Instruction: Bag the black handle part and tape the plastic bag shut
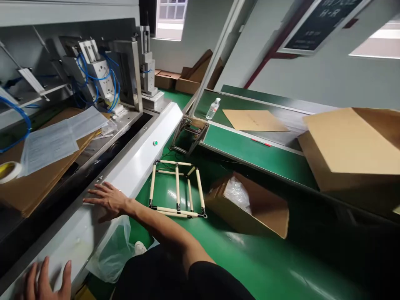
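**Both hands flat on the white machine housing**

From my feed, the right hand (pixel 108 200) lies palm-down on the sloped white machine housing (pixel 137 162), fingers spread, its grip released and holding nothing. The left hand (pixel 46 281) shows at the bottom edge, also spread open against the same housing lower down, grasping nothing.

I judge the housing to be rigid painted sheet metal, smooth and a little slippery under a flat palm, and far too heavy to shift; it offers a surface to press or lean on, and its upper edge looks like the only place to hook fingers. A small green button (pixel 155 143) sits on it further up, well clear of the right hand.

Just below the right forearm hangs a clear plastic bag (pixel 112 250), which looks soft and light. On the machine bed to the left lie cardboard sheets (pixel 34 183) with printed papers (pixel 59 137) on top and a tape roll (pixel 8 171); the print is too small for me to read.

On the green floor stand a tube frame (pixel 177 189) and an open cardboard box (pixel 250 206). A water bottle (pixel 213 108) rests on the green bench (pixel 250 150). The dark wall sign (pixel 321 21) bears writing too blurred to read.
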`<state>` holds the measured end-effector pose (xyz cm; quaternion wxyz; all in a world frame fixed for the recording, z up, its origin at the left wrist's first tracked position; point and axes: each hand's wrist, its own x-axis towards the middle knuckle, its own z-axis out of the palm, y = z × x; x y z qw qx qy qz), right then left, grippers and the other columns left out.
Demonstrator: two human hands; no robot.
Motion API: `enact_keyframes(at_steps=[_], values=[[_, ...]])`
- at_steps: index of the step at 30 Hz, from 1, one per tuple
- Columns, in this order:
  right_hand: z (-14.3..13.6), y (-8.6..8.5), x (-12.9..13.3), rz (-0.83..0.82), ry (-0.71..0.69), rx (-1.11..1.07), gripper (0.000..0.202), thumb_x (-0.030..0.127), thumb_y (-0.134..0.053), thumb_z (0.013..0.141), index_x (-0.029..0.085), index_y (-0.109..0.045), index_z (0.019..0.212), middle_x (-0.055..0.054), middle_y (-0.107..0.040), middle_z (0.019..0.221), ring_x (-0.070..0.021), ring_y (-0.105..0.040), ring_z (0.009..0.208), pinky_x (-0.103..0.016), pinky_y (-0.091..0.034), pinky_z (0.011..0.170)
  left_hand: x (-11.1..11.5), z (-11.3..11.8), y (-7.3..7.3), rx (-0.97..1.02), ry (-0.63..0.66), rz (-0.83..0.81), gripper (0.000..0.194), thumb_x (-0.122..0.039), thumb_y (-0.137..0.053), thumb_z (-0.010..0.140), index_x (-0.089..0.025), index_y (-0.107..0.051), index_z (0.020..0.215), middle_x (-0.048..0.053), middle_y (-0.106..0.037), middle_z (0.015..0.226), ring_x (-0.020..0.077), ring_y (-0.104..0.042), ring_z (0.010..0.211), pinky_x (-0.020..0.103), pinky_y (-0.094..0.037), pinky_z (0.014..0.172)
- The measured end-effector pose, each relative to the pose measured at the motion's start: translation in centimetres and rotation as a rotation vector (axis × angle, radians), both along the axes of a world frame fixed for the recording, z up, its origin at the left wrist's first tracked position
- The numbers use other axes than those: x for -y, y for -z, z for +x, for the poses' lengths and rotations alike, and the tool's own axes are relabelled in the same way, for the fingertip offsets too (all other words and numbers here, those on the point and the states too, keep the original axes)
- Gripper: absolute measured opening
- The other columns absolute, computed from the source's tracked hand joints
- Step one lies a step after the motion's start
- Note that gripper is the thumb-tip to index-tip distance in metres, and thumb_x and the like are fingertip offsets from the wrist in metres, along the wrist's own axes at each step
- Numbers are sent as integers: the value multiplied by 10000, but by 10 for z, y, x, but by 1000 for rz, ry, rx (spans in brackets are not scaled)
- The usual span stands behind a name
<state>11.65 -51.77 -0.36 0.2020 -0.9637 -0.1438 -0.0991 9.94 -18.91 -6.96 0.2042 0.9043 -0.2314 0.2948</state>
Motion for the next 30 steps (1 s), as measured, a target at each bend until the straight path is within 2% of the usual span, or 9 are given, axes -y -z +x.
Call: enact_keyframes(at_steps=[3,6,9,14,17,20,22,25,30], values=[[-1,-2,5,27,-22,-66,704,493,-758,872,317,-571,1528,-19,-479,1674,-285,-356,1599,-474,-215,1353,7,-3,-4,-5,26,-34,722,-421,-751,923,-278,-501,1585,199,-547,1565,484,-560,1384,719,-470,1111],[7,0,13,20,-69,-69,839,531,-799,834,208,-536,1563,-171,-452,1673,-389,-322,1604,-627,-225,1321,16,-4,-8,-40,13,-44,482,-391,-711,965,-213,-647,1408,198,-585,1506,427,-562,1386,630,-478,1145],[15,1,19,37,-71,-111,909,505,-833,803,256,-479,1602,-160,-416,1698,-381,-278,1624,-653,-192,1321,16,-1,-10,-28,-29,-96,348,-356,-684,988,-196,-681,1297,193,-627,1428,386,-591,1347,562,-508,1112],[16,-4,23,28,-85,-132,1104,510,-957,621,267,-492,1592,-185,-365,1719,-434,-263,1617,-693,-220,1295,-2,5,-8,12,-140,-257,308,-367,-627,1016,-188,-671,1263,176,-674,1309,337,-655,1226,476,-550,1010],[13,-6,28,70,-98,-55,1024,573,-920,656,226,-553,1547,-213,-419,1680,-468,-300,1592,-704,-322,1247,-9,8,-5,19,-192,-328,325,-397,-594,1030,-180,-656,1263,164,-687,1252,312,-671,1164,450,-562,970],[14,-13,27,174,-42,99,698,585,-752,861,215,-645,1444,-208,-581,1537,-417,-472,1488,-639,-472,1161,-8,8,0,-9,-208,-367,356,-428,-555,1043,-178,-636,1283,160,-684,1253,302,-667,1159,448,-566,965],[24,-26,20,237,42,214,456,501,-604,989,235,-701,1346,-177,-704,1335,-349,-634,1281,-565,-559,1052,-6,7,4,-25,-217,-393,364,-436,-550,1042,-180,-633,1288,158,-681,1266,303,-662,1173,460,-561,983],[61,-61,-5,213,103,305,351,407,-479,1056,243,-750,1206,-128,-755,1091,-290,-684,1032,-476,-577,942,-3,5,11,-81,-224,-462,382,-431,-569,1029,-185,-624,1316,159,-662,1324,304,-646,1222,446,-576,968],[176,-124,-70,-82,26,117,401,335,-445,1064,224,-671,1375,-112,-724,1332,-296,-589,1259,-456,-476,1091,5,1,14,-220,-263,-592,468,-492,-563,1012,-191,-602,1369,172,-608,1430,341,-597,1315,460,-595,948]])
